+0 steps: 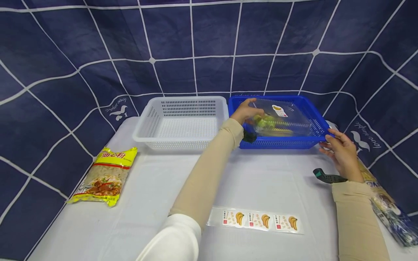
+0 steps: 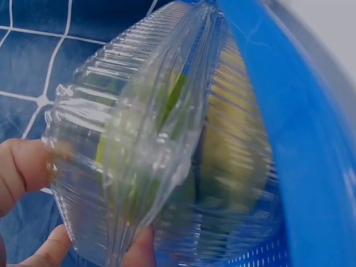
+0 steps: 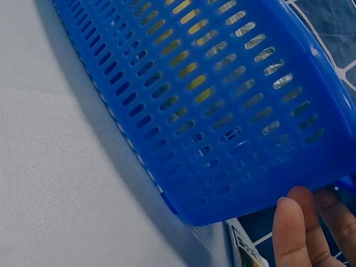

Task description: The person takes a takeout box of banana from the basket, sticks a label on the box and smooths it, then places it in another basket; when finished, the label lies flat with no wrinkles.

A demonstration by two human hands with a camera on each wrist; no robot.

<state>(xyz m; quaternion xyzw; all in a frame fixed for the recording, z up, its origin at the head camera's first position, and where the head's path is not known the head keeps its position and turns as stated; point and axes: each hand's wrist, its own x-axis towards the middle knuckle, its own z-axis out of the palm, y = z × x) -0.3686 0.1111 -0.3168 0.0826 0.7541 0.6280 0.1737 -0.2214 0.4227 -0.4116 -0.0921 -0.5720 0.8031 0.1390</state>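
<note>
A clear plastic clamshell box (image 1: 294,121) with a banana sticker sits tilted inside the blue basket (image 1: 277,144). Green and yellow contents show through its wall. My left hand (image 1: 246,111) grips the box's left end; in the left wrist view its thumb (image 2: 30,164) and fingers lie on either side of the clear plastic. At the basket's right front corner, my right hand (image 1: 341,150) holds the rim. The right wrist view shows its fingers (image 3: 290,233) against that corner, with yellow patches visible through the basket's slots.
A white basket (image 1: 176,145) stands left of the blue one. A yellow-topped food bag (image 1: 106,175) lies at the left table edge. A strip of banana stickers (image 1: 258,220) lies at the front. Another printed package (image 1: 386,206) lies beyond my right forearm.
</note>
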